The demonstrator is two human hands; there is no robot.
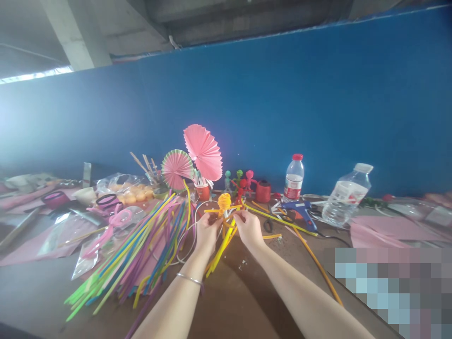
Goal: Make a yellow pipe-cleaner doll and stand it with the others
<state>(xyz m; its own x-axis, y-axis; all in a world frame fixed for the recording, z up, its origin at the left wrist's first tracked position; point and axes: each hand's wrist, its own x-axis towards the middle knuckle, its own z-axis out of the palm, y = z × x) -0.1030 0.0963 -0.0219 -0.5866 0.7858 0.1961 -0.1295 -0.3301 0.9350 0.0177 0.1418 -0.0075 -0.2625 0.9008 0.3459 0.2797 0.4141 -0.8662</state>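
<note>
My left hand (207, 231) and my right hand (249, 228) meet over the brown table, both pinched on an orange and yellow pipe-cleaner figure (224, 205). Its round orange head sticks up between my thumbs, and its yellow legs (219, 252) trail down toward me. A silver bracelet circles my left wrist. Left of my left hand lies a big fan of several coloured pipe cleaners (141, 245) in green, yellow, blue and purple.
Two pink paper fans (203, 150) stand in a red cup by the blue wall, beside small pipe-cleaner figures (240, 181). A blue glue gun (298, 209), scissors (269, 223), two water bottles (294, 179), pink paper sheets (384, 230) and plastic bags (123, 186) crowd the table.
</note>
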